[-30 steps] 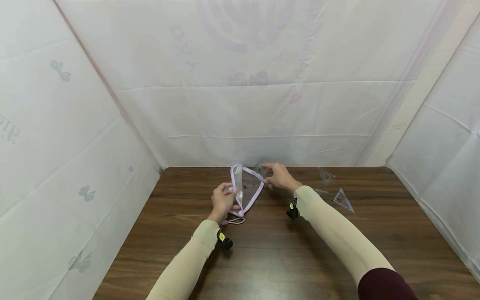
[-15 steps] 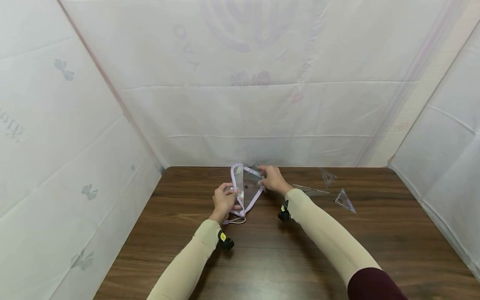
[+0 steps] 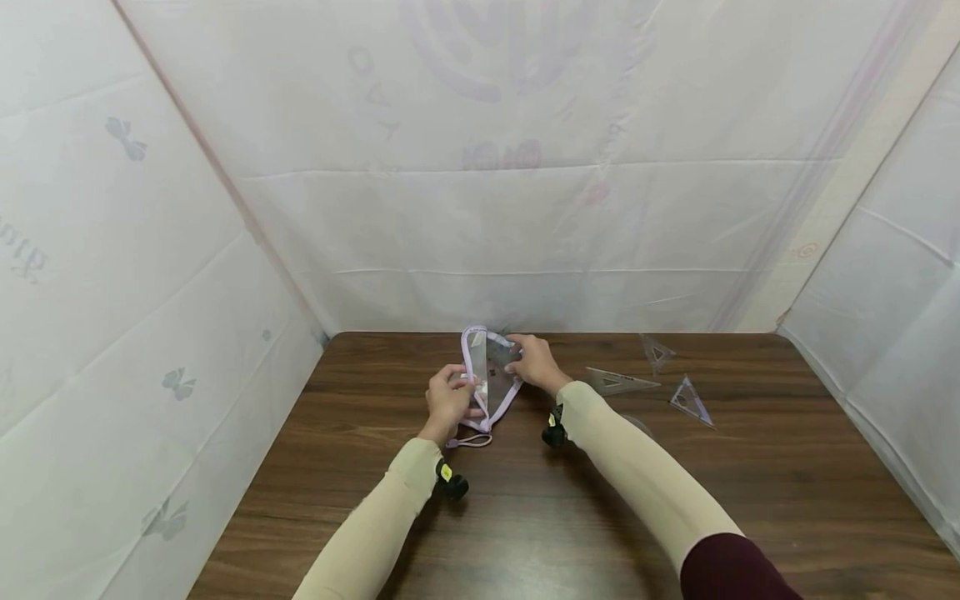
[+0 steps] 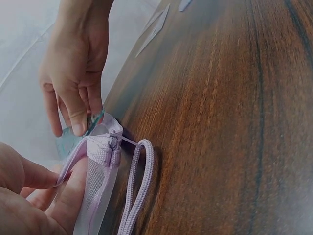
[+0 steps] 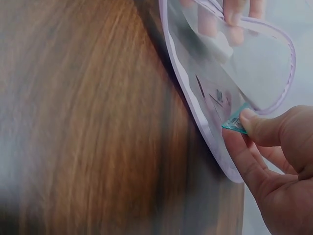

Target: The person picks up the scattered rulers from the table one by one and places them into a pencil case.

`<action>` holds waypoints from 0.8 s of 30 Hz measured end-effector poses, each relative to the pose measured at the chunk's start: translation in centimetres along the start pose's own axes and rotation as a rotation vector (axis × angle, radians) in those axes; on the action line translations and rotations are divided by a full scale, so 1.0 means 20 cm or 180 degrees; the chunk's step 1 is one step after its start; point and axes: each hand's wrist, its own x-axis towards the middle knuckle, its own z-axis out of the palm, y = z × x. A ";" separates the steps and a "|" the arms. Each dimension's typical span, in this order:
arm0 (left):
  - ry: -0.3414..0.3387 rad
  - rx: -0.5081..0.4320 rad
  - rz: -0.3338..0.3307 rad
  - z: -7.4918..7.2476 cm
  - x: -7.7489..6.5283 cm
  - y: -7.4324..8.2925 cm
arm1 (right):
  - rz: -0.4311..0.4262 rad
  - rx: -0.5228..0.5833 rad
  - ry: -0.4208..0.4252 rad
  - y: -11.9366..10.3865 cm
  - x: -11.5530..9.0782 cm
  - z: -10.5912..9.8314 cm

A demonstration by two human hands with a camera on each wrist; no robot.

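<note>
A see-through zip pouch (image 3: pixel 467 354) with lilac edging stands spread at the table's far side. My left hand (image 3: pixel 447 400) pinches its rim, holding the mouth apart. A braided lilac cord loop (image 4: pixel 145 171) hangs from the zip end in the left wrist view. At the opposite side of the mouth, my right hand (image 3: pixel 536 365) pinches a clear plastic piece with teal edges (image 5: pixel 234 121). One pointed corner of that piece shows at the pouch opening; fingers hide part of it, so its full shape cannot be told. Small dark printing shows on the pouch (image 5: pixel 217 98).
Right of my right hand lie a long clear set square (image 3: pixel 621 382), a smaller one (image 3: pixel 657 354) and another with bluish edges (image 3: pixel 692 402). A faint curved clear piece (image 3: pixel 637 426) shows beside the right forearm. White sheeting (image 3: pixel 420 250) rises behind the table (image 3: pixel 360 492).
My right hand has moved left with the clear plastic piece, to the pouch mouth. The long set square and a curved piece have come out from behind the forearm. My left hand stays put.
</note>
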 end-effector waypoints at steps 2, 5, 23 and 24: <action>-0.0011 -0.0009 -0.0001 0.00 0.00 0.00 | 0.0025 0.0009 0.0016 -0.01 0.00 0.01; -0.0011 -0.0005 -0.0002 0.00 0.01 0.00 | 0.0045 -0.0007 0.0058 -0.01 0.01 0.03; -0.0008 -0.0007 0.0047 -0.01 0.00 0.00 | 0.0214 0.0480 0.0064 -0.02 0.01 0.15; -0.0007 -0.0004 0.0046 0.00 0.00 0.00 | 0.0239 0.0480 0.0047 -0.02 0.01 0.16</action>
